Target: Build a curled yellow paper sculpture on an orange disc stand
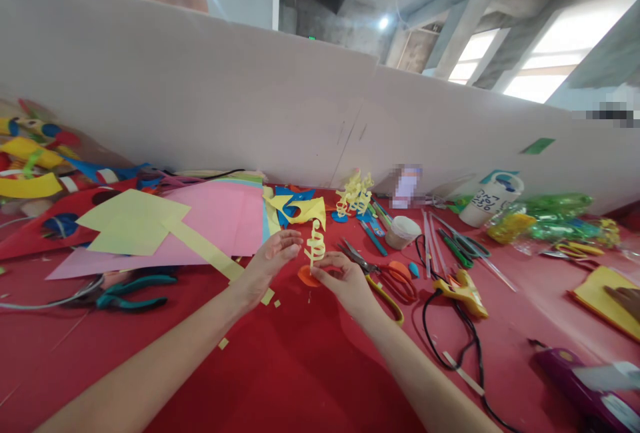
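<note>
While the right hand (345, 286) pinches the orange disc (306, 277) under a yellow spiral (315, 245), the left hand (267, 261) hovers open; scissors (387, 280) and glue gun (465, 292) lie nearby.

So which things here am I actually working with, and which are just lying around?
In hand: yellow paper spiral, pinched at its base by the right hand; orange paper disc at its foot; left hand open beside it.
Lying about: scissors, yellow glue gun, teal pliers, pink paper sheet.

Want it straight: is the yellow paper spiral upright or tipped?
Upright: the yellow spiral rises straight from the orange disc held by the right hand.
</note>
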`<action>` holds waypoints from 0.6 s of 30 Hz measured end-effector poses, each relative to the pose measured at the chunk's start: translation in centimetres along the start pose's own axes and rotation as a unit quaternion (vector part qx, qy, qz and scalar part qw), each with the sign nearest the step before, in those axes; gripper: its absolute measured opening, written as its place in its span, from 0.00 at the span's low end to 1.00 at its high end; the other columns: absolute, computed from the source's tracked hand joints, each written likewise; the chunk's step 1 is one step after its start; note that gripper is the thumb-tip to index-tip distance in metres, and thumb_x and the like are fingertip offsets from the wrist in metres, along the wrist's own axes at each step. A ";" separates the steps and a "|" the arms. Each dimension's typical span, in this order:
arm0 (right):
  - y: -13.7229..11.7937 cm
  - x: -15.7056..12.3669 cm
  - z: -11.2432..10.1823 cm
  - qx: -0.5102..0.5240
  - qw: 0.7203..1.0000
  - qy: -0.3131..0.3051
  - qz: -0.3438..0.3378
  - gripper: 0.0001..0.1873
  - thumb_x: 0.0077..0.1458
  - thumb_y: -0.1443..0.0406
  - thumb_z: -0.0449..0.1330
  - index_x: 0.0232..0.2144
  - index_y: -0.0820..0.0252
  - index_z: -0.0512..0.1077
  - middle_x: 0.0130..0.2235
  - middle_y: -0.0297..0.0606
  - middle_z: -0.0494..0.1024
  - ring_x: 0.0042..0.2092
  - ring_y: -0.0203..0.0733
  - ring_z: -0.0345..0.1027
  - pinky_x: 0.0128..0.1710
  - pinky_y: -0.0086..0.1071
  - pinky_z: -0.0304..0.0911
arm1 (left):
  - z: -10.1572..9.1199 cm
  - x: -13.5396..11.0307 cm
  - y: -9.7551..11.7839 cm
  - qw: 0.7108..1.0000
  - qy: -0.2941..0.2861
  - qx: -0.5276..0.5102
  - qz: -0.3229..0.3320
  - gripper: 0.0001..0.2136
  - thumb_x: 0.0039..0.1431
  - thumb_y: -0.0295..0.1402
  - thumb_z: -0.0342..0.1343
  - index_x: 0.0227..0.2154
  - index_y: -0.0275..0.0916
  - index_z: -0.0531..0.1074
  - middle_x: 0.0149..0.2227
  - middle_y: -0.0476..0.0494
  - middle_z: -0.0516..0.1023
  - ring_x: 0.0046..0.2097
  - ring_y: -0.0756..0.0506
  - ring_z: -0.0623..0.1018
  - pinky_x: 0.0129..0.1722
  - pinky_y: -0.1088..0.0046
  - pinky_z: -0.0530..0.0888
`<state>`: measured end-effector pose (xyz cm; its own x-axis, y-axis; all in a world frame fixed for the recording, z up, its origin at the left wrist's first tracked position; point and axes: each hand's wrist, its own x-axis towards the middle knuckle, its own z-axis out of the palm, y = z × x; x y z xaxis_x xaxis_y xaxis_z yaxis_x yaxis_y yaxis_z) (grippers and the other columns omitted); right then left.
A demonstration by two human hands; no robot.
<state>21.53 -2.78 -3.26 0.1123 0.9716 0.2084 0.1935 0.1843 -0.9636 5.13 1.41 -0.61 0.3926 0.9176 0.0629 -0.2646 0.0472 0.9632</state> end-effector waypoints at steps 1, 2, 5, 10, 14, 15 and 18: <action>0.0 -0.1 0.1 -0.009 1.000 -0.002 -0.004 0.06 0.43 0.61 0.63 0.25 0.56 0.76 0.36 0.39 0.73 0.40 0.43 0.68 0.38 0.35 0.63 | 0.1 0.0 0.1 1.000 0.007 0.020 0.016 0.14 0.48 0.40 0.59 0.37 0.40 0.70 0.39 0.44 0.72 0.44 0.45 0.70 0.47 0.67 0.65; 0.0 -0.2 0.1 -0.015 1.000 -0.004 -0.008 0.06 0.43 0.61 0.63 0.25 0.56 0.76 0.36 0.39 0.73 0.39 0.43 0.68 0.38 0.35 0.63 | 0.2 0.0 0.2 0.999 0.013 0.037 0.027 0.13 0.48 0.40 0.59 0.35 0.39 0.70 0.38 0.45 0.72 0.43 0.46 0.71 0.46 0.68 0.66; -0.2 -0.5 0.4 -0.023 0.999 -0.010 -0.020 0.05 0.43 0.62 0.63 0.26 0.56 0.76 0.35 0.39 0.73 0.38 0.42 0.69 0.38 0.34 0.64 | 0.6 -0.1 0.4 0.997 0.032 0.067 0.037 0.10 0.46 0.37 0.60 0.31 0.39 0.69 0.33 0.49 0.71 0.38 0.48 0.71 0.42 0.70 0.67; -0.4 -0.6 0.4 -0.016 0.999 -0.027 -0.031 0.03 0.44 0.63 0.63 0.25 0.56 0.76 0.33 0.38 0.74 0.37 0.42 0.69 0.39 0.36 0.63 | 0.4 0.0 0.2 0.997 0.057 0.052 0.031 0.09 0.47 0.36 0.59 0.32 0.39 0.69 0.34 0.48 0.71 0.38 0.48 0.71 0.42 0.70 0.67; -0.4 -0.5 0.4 -0.012 0.999 -0.026 -0.015 0.04 0.45 0.63 0.63 0.26 0.58 0.75 0.35 0.39 0.73 0.37 0.42 0.69 0.37 0.35 0.64 | 0.1 0.0 0.0 0.997 0.055 0.045 0.025 0.11 0.51 0.38 0.56 0.35 0.39 0.69 0.37 0.45 0.71 0.41 0.47 0.71 0.45 0.68 0.65; -0.4 -0.5 0.4 -0.016 1.000 -0.021 -0.014 0.04 0.45 0.63 0.62 0.25 0.58 0.75 0.35 0.39 0.73 0.36 0.42 0.69 0.37 0.35 0.64 | 0.2 -0.1 0.1 0.997 0.050 0.049 0.024 0.11 0.52 0.39 0.55 0.36 0.39 0.69 0.38 0.45 0.71 0.42 0.46 0.71 0.45 0.68 0.65; -0.7 -0.6 0.5 -0.043 0.999 0.000 -0.027 0.04 0.45 0.64 0.62 0.25 0.59 0.74 0.34 0.39 0.72 0.36 0.41 0.68 0.35 0.34 0.63 | 0.9 -0.5 0.1 0.995 0.051 0.082 0.040 0.13 0.47 0.38 0.59 0.36 0.40 0.67 0.40 0.44 0.69 0.45 0.45 0.69 0.47 0.68 0.64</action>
<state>20.88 -3.43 -2.76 0.1006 0.9606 0.2590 0.2822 0.2221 -0.9333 5.74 0.62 -0.30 0.2818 0.9517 0.1221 -0.1415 -0.0847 0.9863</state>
